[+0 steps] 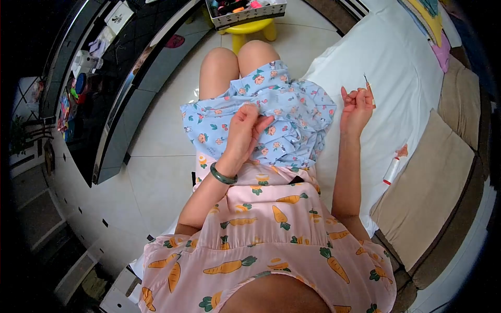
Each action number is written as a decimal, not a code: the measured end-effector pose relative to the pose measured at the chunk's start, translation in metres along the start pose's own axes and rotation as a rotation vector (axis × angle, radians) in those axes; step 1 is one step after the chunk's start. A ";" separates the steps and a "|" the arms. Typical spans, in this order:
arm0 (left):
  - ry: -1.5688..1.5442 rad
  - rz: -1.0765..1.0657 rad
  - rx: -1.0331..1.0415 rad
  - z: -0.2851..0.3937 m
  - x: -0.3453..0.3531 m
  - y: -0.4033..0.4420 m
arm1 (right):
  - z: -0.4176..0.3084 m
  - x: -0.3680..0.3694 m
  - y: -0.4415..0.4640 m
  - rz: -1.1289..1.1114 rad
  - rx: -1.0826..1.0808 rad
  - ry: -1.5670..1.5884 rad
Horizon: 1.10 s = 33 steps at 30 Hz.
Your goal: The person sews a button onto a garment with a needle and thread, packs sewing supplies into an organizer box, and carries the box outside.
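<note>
Blue floral cloth [292, 122] lies bunched across my lap. My left hand [244, 131], with a dark green bangle on its wrist, rests over the cloth, its fingers pinched together on a fold. Out to the right, above the white sheet, my right hand [356, 109] is closed around a slim seam ripper [370, 94]. The tool's handle looks orange and white, and its thin dark tip points up and away from the cloth.
A white thread spool [391, 171] with red ends lies on the white-covered sofa [402, 78], beside a beige cushion [433, 188]. Ahead, a patterned box [250, 18] of sewing odds and ends sits on a yellow stool [253, 28]. A glossy black cabinet [122, 68] stands left.
</note>
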<state>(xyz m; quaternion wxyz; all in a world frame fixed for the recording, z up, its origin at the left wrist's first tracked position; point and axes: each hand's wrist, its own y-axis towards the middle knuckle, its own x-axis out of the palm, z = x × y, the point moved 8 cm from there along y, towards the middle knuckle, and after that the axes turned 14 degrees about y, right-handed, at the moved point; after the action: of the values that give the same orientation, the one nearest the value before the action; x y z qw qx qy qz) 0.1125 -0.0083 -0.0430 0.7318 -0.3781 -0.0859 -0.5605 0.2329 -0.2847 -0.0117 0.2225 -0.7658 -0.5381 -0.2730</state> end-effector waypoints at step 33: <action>0.254 0.255 0.054 0.017 0.010 -0.014 | 0.020 0.054 -0.073 -0.363 0.326 -0.540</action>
<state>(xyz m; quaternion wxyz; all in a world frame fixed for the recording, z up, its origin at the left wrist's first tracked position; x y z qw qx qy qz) 0.1084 -0.0064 -0.0195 0.8118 -0.2924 0.0409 -0.5037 0.1820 -0.2104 0.0117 0.1395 -0.6568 -0.7411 -0.0064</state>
